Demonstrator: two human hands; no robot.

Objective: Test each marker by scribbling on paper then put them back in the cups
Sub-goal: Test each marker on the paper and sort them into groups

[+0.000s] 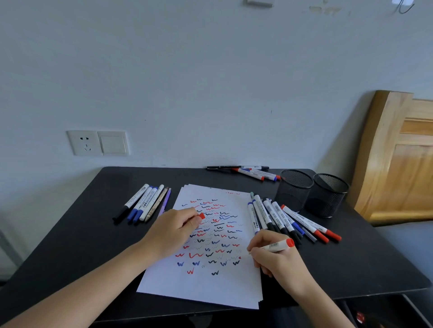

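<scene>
While right hand [278, 259] fingers [260, 237] grip its nib end, red marker [275, 245] runs crosswise, nib leftward, left hand [173, 230] pinching red cap [201, 216].

Black table [70, 234], matte top, rounded corners, back edge against a plain pale blue-grey wall [187, 82]. On the wall just above the table's back left corner: white power socket [85, 142], with a white rocker switch [113, 143] touching its right side. Right of the table, a light wooden panel [398, 164] stands against the wall, curved edge, recessed face. High above the table, a white fitting [259, 2], cut off by the frame. Light soft and even.
</scene>
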